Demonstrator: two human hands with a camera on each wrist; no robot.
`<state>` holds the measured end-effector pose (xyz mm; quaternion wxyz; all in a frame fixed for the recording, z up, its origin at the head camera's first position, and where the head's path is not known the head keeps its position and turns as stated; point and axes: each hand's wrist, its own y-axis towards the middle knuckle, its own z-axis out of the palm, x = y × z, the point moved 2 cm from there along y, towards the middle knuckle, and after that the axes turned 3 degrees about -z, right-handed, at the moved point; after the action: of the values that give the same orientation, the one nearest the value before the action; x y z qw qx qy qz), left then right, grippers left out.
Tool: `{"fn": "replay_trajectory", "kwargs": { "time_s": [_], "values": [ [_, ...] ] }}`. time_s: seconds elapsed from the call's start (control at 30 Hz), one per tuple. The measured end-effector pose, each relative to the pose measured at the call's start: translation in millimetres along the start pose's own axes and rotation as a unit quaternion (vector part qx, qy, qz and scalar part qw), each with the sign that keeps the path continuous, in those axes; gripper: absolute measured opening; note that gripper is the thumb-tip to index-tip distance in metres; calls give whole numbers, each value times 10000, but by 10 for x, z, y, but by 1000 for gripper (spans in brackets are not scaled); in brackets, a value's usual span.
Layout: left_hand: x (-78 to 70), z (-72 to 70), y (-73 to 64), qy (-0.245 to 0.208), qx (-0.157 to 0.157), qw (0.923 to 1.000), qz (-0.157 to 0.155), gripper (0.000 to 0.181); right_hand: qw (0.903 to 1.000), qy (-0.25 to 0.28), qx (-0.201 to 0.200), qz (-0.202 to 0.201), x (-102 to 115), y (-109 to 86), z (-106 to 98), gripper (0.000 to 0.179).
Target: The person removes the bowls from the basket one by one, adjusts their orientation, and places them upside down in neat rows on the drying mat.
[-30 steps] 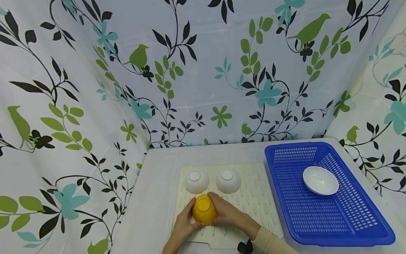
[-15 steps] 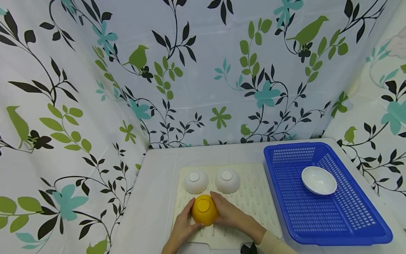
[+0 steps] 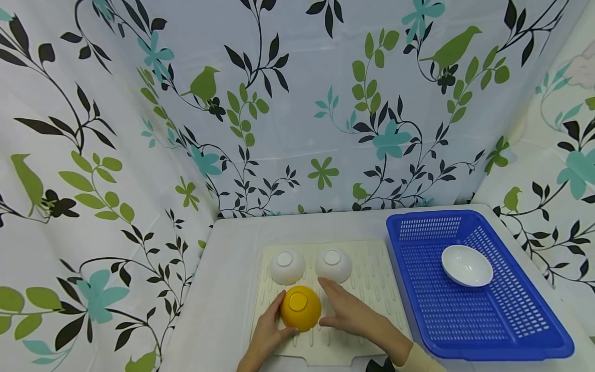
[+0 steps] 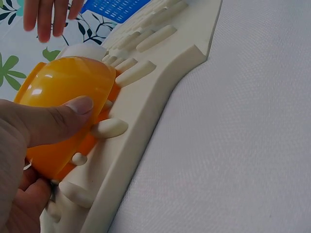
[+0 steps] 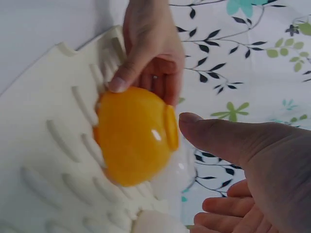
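Note:
An orange-yellow bowl (image 3: 300, 309) sits upside down on the cream drying mat (image 3: 367, 289), near its front left. My left hand (image 3: 270, 330) holds the bowl's left side; in the left wrist view the thumb lies on the orange wall and the other fingers reach round its far rim. Just right of the bowl, my right hand (image 3: 348, 312) is apart from it, thumb and fingers spread with nothing between them. Two white bowls, one at left (image 3: 287, 267) and one at right (image 3: 333, 265), stand inverted behind the orange one.
A blue plastic basket (image 3: 465, 341) stands to the right of the mat, with a white bowl (image 3: 467, 265) upright in it. A white cloth covers the table (image 3: 218, 289). Patterned curtains (image 3: 297, 129) enclose the back and both sides.
My right hand has let go of the orange bowl and moved a little to the right, its fingers spreading. The left hand and the bowl have stayed in place.

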<state>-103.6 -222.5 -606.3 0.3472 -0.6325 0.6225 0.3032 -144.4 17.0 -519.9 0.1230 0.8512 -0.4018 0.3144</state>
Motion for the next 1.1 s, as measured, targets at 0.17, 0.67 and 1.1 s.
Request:
{"fn": "replay_trajectory", "kwargs": {
  "time_s": [0.17,0.67,1.1],
  "values": [
    [6,7,0,25,-41,10000,12,101,9997,55,-139,201,-22,-151,-258,93],
    [24,0,-6,115,-70,9998,172,99,9919,-625,-1020,434,-389,-484,-992,87],
    [26,-21,-6,0,78,9999,-85,100,9851,-854,-1109,1000,-1023,-675,-1450,87]
  ]
}}
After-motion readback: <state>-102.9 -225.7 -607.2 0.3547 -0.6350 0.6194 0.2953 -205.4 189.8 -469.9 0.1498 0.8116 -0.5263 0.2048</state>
